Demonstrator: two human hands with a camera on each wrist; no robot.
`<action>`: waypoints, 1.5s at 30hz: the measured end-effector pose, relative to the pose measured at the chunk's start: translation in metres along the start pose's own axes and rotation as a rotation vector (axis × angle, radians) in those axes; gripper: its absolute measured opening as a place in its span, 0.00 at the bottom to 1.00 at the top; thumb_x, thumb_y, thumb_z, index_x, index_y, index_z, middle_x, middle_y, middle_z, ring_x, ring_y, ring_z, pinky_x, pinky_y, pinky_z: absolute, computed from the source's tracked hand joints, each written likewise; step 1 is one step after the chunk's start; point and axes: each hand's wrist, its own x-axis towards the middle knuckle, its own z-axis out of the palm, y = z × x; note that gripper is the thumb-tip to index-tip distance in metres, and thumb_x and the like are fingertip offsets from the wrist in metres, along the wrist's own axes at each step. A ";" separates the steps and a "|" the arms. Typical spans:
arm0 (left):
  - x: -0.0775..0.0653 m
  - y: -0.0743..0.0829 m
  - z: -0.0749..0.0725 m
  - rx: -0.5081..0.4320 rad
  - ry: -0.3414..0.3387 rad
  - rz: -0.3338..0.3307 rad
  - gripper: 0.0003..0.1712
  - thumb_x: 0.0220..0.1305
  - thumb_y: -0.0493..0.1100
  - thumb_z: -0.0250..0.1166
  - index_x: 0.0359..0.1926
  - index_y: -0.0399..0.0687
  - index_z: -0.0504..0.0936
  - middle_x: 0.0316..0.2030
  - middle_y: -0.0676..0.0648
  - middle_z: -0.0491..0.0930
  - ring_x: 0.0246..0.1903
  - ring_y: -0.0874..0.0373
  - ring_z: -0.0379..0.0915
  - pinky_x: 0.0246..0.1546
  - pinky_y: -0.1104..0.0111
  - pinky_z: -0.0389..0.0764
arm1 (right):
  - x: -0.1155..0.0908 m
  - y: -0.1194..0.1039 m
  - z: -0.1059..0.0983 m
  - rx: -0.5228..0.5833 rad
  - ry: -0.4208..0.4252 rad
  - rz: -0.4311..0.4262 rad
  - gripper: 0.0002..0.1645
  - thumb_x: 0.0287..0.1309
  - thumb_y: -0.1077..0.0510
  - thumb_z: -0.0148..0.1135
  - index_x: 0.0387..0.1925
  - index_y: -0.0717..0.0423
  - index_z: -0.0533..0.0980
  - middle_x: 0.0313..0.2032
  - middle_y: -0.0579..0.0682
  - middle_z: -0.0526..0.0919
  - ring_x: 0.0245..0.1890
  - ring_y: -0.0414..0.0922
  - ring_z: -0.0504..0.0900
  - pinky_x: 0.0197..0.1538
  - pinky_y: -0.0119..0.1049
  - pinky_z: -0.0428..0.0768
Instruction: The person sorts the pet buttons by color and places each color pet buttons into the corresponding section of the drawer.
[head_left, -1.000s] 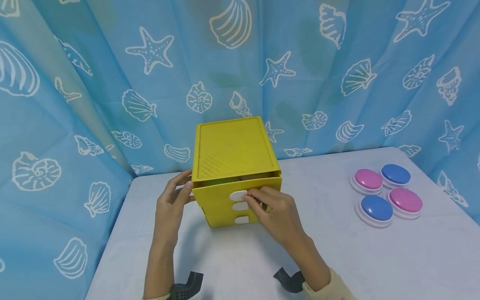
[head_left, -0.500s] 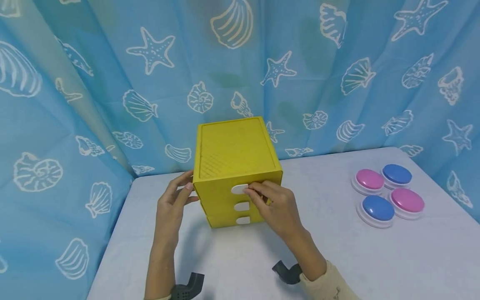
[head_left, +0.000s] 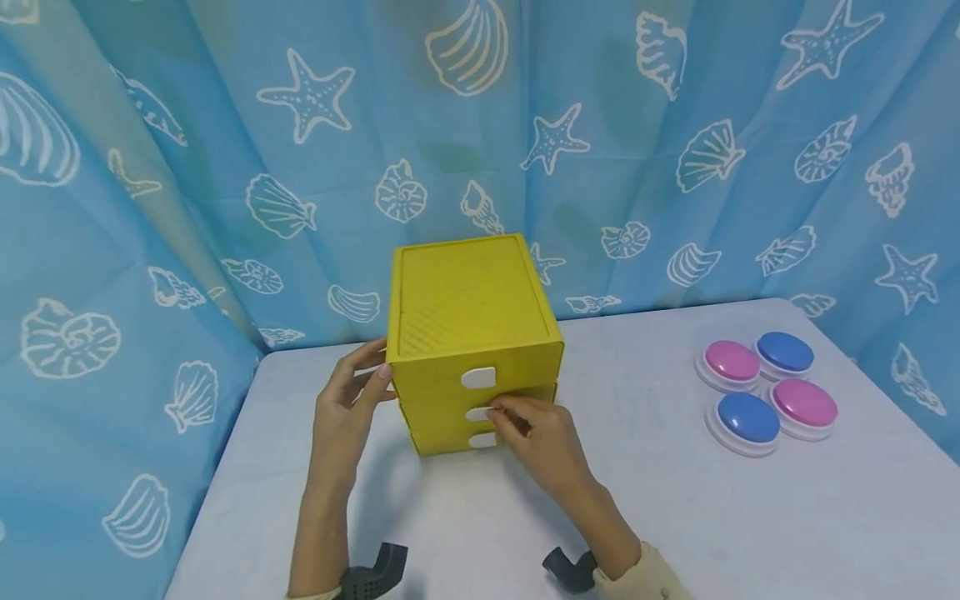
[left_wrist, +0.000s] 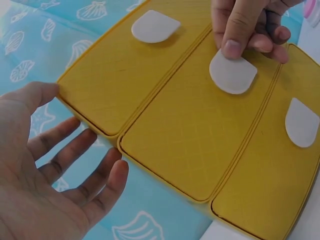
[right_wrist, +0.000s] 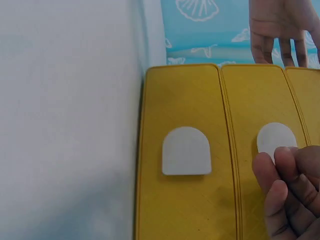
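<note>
A yellow box with three stacked drawers stands on the table, each drawer front bearing a white rounded handle. The right hand pinches the handle of the middle drawer between thumb and fingers. In the left wrist view all three drawer fronts lie about level with the box. Spread fingers of the left hand rest along the box's left side, the thumb at its front edge near the top drawer's handle. The bottom drawer's handle shows plainly in the right wrist view.
On the right of the white-covered table sit several round push buttons, among them a blue button and a pink button. A blue curtain with white shells and starfish hangs behind and to the left.
The top drawer, slightly out a second ago, has been pushed in. The right hand has left its handle and moved down to the middle one. The left hand has stayed at the box's side.
</note>
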 end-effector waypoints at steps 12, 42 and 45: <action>-0.001 0.001 0.001 0.023 -0.003 -0.019 0.25 0.58 0.63 0.58 0.57 0.73 0.70 0.50 0.57 0.72 0.44 0.59 0.74 0.49 0.59 0.74 | -0.012 -0.007 -0.005 0.005 -0.021 -0.024 0.04 0.56 0.58 0.62 0.33 0.52 0.81 0.18 0.35 0.73 0.18 0.30 0.69 0.20 0.20 0.69; -0.005 0.009 -0.001 0.008 -0.011 0.007 0.25 0.60 0.60 0.58 0.59 0.68 0.69 0.51 0.56 0.72 0.42 0.57 0.74 0.50 0.59 0.74 | -0.062 -0.043 -0.017 -0.008 0.008 -0.063 0.06 0.53 0.62 0.64 0.35 0.51 0.81 0.22 0.36 0.77 0.19 0.28 0.67 0.21 0.15 0.68; -0.010 0.020 -0.001 0.006 -0.018 0.018 0.25 0.62 0.59 0.57 0.60 0.65 0.69 0.51 0.54 0.72 0.43 0.56 0.74 0.51 0.58 0.73 | -0.069 -0.046 -0.017 0.023 0.023 -0.075 0.09 0.51 0.64 0.65 0.36 0.52 0.81 0.23 0.37 0.77 0.19 0.28 0.68 0.22 0.16 0.69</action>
